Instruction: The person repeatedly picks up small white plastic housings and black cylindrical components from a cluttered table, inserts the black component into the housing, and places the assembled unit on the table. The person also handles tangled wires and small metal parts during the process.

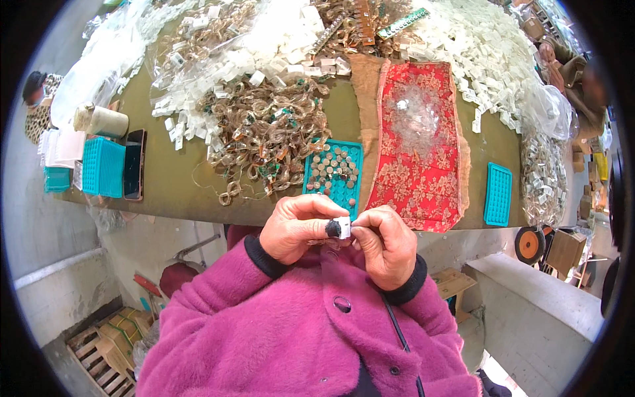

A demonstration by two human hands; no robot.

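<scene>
At the table's near edge, my left hand point(291, 230) pinches a small white plastic casing point(344, 227) between thumb and fingers. Something black point(334, 229) wraps the thumb's tip. My right hand point(385, 246) is closed against the casing's right side; whatever its fingertips pinch is too small to make out. Just beyond both hands lies a teal tray point(357, 173) holding several round, coin-like metal discs point(329, 169). Left of that tray is a heap of coiled thin wires point(268, 129) with small green and brown parts.
A red floral cloth point(417, 159) lies right of the tray, with a second teal tray point(498, 194) farther right. White plastic casings point(476, 63) are piled at the back. Stacked teal trays point(102, 167), a phone point(135, 164) and a thread spool point(106, 122) stand left. People are at both sides.
</scene>
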